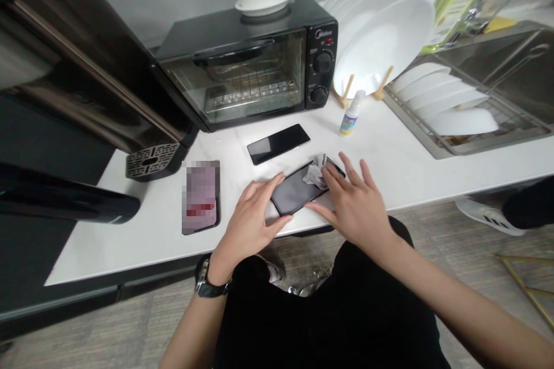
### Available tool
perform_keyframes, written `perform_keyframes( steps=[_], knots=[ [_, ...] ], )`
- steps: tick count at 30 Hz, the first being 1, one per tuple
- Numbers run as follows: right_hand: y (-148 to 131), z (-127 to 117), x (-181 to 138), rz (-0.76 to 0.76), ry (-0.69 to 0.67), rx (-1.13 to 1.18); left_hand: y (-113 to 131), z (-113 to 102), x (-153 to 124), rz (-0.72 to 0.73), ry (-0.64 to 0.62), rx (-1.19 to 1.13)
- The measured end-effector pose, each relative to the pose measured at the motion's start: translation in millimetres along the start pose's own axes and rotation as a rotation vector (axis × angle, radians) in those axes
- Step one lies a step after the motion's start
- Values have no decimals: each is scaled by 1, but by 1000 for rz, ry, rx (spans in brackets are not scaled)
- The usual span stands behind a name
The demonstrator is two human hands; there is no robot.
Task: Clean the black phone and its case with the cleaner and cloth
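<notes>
One head cam only: looks fwd & down at counter (pixel 415 167), close over left hand (pixel 251 216) & right hand (pixel 352 207).

**White counter, crowded along the back**

The white counter (pixel 411 155) runs left to right. At its left end stands a black machine with a perforated drip tray (pixel 151 160). A black toaster oven (pixel 251 63) sits at the back edge, middle. Right of it are a wooden rack (pixel 347 91) of upright white plates (pixel 385 40) and a small spray bottle (pixel 350 115). A metal drainer tray (pixel 411 125) fills the right end. Three phones lie flat: one (pixel 278 143) before the oven, the near phone (pixel 294 190) by the front edge, and one with a lit screen (pixel 201 196) front left.
</notes>
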State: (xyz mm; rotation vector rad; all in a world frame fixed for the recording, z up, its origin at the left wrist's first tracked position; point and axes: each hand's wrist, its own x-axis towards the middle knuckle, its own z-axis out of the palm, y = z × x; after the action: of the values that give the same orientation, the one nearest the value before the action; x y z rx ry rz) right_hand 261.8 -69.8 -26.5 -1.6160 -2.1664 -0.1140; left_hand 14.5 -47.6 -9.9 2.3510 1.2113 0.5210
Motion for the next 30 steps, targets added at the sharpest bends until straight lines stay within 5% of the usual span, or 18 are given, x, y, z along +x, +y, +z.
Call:
perform_keyframes(
  steps=[5, 8, 14, 20, 27, 30],
  knots=[
    [-87, 31, 10, -59, -6, 188, -15, 2, 0, 16, -2, -14],
    [-101, 32, 3, -111, -23, 288, -19, 3, -3, -2, 14, -2],
    [-31, -4, -23, -158, -141, 262, -3, 2, -5, -14, 22, 27],
    [17, -10, -12, -17, -18, -7, 1, 0, -2, -10, -13, 21],
    [-76, 27, 6, -85, -29, 236, -12, 1, 1, 28, -3, -15],
    [-95, 28, 0, -98, -38, 328, -13, 2, 0, 2, 10, -22]
  ],
)
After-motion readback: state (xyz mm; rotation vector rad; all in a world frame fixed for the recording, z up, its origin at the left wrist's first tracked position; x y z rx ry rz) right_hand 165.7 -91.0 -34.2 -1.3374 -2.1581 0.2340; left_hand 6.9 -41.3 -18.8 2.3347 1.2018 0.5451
